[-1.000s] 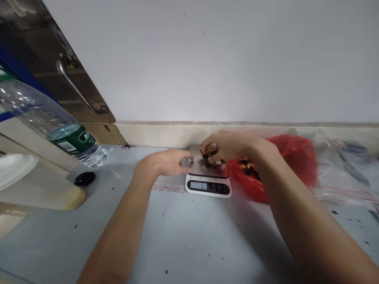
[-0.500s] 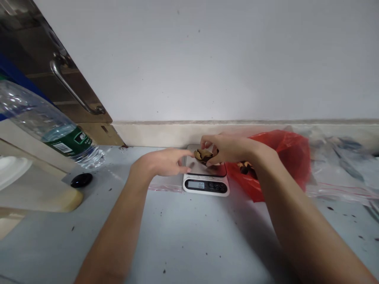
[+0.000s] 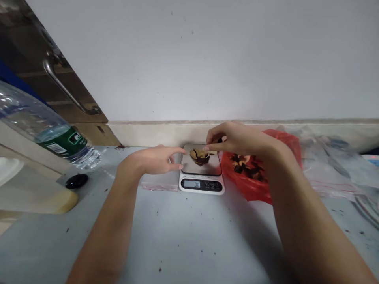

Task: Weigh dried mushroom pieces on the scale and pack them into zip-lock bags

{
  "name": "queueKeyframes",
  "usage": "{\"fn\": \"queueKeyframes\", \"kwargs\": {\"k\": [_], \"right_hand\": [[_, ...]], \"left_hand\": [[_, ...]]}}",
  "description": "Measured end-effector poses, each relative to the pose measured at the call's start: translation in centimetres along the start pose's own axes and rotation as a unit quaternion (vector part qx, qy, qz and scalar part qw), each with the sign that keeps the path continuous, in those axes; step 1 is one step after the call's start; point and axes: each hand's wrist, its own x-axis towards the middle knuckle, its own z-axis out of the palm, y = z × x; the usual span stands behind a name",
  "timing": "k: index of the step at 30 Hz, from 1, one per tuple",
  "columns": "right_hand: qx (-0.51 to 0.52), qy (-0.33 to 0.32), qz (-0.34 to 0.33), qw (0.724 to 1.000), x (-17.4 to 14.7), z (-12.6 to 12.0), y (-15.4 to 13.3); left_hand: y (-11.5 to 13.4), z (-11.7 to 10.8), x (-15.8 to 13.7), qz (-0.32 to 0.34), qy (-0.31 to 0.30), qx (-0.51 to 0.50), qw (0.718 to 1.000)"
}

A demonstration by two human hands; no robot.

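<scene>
Curled dried peel-like pieces (image 3: pixel 200 156), tan and dark brown, lie in a small heap on the metal plate of a white kitchen scale (image 3: pixel 201 190). Its display appears to read 0.0. My left hand (image 3: pixel 158 159) is at the plate's left edge, thumb and forefinger apart, holding nothing. Over the plate's right side is my right hand (image 3: pixel 232 138), its fingers bent in toward the thumb, with a dark bit of dried piece showing between them. Right of the scale, a red plastic bag (image 3: pixel 237 183) gapes open with more dried pieces (image 3: pixel 248 167) inside, partly behind my right forearm.
A clear plastic bag (image 3: pixel 160 182) lies left of the scale, more clear bags (image 3: pixel 334 169) at the right. On the left are a water bottle (image 3: pixel 63 138), a black oval object (image 3: pixel 76 181) and a pale translucent container (image 3: pixel 38 189). A wall (image 3: pixel 189 71) rises behind; dark crumbs dot the table.
My right hand has lifted back and away from the heap, uncovering more of the dried pieces on the plate. My left hand stays beside the scale. The view has shifted slightly.
</scene>
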Motion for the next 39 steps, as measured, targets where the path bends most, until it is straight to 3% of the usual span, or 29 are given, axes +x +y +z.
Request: {"fn": "queueKeyframes", "kwargs": {"k": [16,20,27,30,34,39], "right_hand": [[0.139,0.007,-0.059,0.989,2.3,3.1,0.0],[0.158,0.002,-0.057,0.986,2.2,3.1,0.1],[0.111,0.091,-0.08,0.986,0.5,0.7,0.6],[0.078,0.097,-0.05,0.991,-1.2,-1.1,1.1],[0.055,0.054,0.013,0.997,-3.3,-2.6,1.8],[0.014,0.002,0.08,0.997,-4.5,-3.3,1.8]], "left_hand": [[0.7,-0.5,-0.7,-0.027,-0.01,0.014,0.999],[0.5,-0.4,-0.6,-0.028,-0.008,0.015,0.999],[-0.1,-0.7,-0.6,-0.053,-0.034,0.011,0.998],[-0.1,-0.5,-0.3,-0.094,-0.065,0.049,0.992],[0.4,0.7,0.9,-0.11,-0.099,0.076,0.986],[1.0,1.7,1.8,-0.115,-0.094,0.092,0.985]]}}
